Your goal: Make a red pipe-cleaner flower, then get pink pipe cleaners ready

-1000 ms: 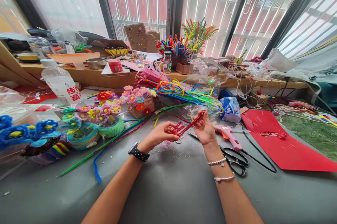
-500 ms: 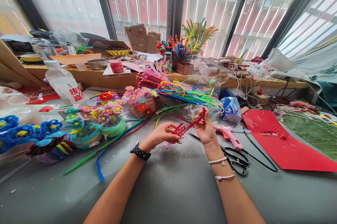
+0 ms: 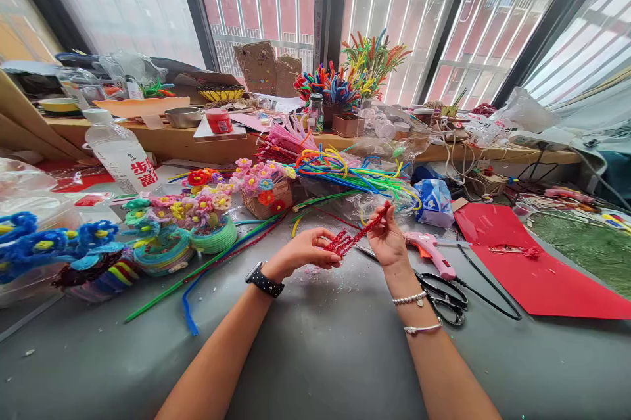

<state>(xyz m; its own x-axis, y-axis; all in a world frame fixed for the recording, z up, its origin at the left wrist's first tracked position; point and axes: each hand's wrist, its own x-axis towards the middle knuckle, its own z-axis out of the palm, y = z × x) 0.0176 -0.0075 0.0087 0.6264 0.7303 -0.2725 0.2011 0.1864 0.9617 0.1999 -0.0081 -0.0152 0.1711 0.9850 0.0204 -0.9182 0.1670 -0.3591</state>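
A glittery red pipe cleaner piece (image 3: 365,231), bent into several loops at its left end, stretches between my two hands above the grey table (image 3: 315,354). My left hand (image 3: 308,252) pinches the looped end between thumb and fingers. The straight end is gripped in the closed fingertips of my right hand (image 3: 388,239). Beside my right wrist lie black-handled scissors (image 3: 446,295) and a pink hot glue gun (image 3: 434,254). Small glitter crumbs are scattered on the table below the piece.
Pipe cleaner flower pots (image 3: 213,239) and a water bottle (image 3: 121,154) stand to the left. Bundles of coloured pipe cleaners (image 3: 340,170) lie behind my hands. Red card (image 3: 542,262) and a blue tissue pack (image 3: 434,203) are on the right. A cluttered shelf (image 3: 276,146) runs below the windows.
Both hands keep their hold on the red piece. My right hand's fingers have shifted slightly, and the straight part shows a little more plainly. The view has moved very slightly.
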